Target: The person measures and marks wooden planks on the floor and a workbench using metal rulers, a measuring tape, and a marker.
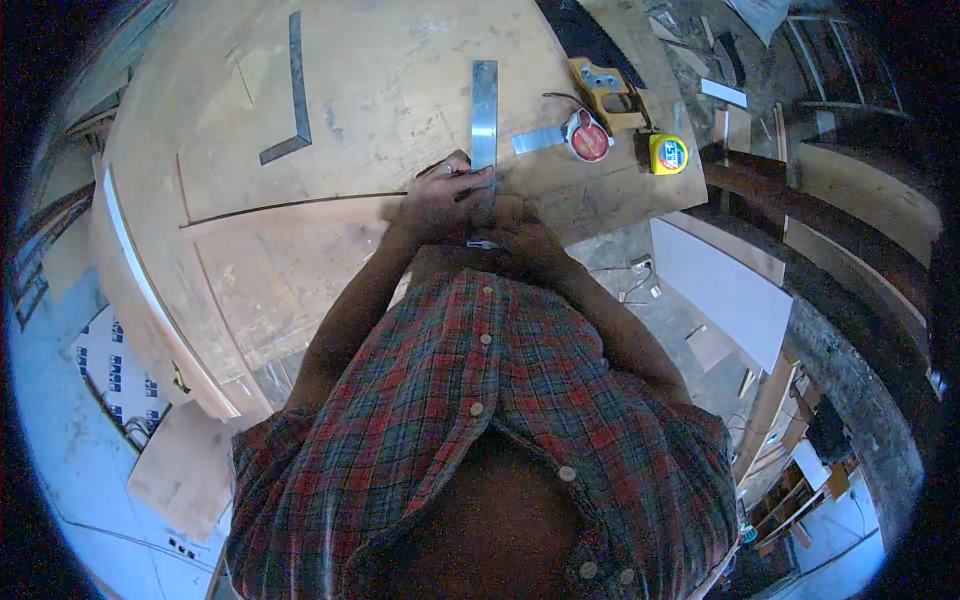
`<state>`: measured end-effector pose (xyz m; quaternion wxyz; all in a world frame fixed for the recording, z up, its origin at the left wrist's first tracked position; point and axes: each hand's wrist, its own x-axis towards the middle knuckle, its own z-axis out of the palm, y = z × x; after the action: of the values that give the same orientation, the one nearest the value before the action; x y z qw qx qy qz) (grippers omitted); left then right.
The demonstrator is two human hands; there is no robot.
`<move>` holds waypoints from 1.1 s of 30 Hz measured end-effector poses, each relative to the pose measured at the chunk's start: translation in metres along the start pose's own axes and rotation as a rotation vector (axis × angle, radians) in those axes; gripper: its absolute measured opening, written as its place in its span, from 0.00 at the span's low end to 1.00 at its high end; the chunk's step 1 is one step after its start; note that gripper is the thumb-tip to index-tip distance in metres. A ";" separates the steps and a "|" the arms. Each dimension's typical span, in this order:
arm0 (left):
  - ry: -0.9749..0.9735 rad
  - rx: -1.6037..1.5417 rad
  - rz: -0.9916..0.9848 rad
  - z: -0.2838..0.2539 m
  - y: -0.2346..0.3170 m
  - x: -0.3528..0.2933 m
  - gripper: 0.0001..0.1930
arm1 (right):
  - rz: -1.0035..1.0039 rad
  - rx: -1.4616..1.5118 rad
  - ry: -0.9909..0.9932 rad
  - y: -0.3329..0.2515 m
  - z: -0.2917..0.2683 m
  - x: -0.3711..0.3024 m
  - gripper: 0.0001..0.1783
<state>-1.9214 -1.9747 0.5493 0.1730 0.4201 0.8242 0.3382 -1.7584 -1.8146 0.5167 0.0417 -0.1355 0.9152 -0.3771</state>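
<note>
A flat steel strip (484, 110), like a ruler or the blade of a square, lies lengthwise on the wooden worktop, pointing away from me. My left hand (440, 200) holds its near part, thumb and fingers closed against the left edge. My right hand (520, 235) is curled at the near end, by the table's front edge. Its fingers are dark and partly hidden, so what they grip cannot be made out. A small pale piece (482, 243) shows just below the hands.
Right of the strip lie a red-and-white round item (588, 136), a yellow-handled handsaw (608, 95) and a yellow tape measure (667, 154). A dark L-shaped square (298, 90) rests at far left. A white board (725, 285) stands off the table's right side.
</note>
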 end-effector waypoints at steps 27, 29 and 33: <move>0.074 0.018 0.028 0.001 -0.004 -0.006 0.21 | 0.408 0.501 0.523 -0.007 -0.044 0.006 0.14; 0.055 0.033 -0.003 0.001 -0.003 -0.006 0.20 | 0.482 0.376 0.478 -0.010 -0.046 0.009 0.12; 0.033 0.027 -0.006 0.003 -0.006 -0.006 0.18 | 0.484 0.304 0.529 -0.017 -0.049 0.017 0.12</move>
<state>-1.9195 -1.9805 0.5433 0.1547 0.4141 0.8328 0.3333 -1.7797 -1.7975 0.5634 -0.0885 0.1939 0.8336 -0.5096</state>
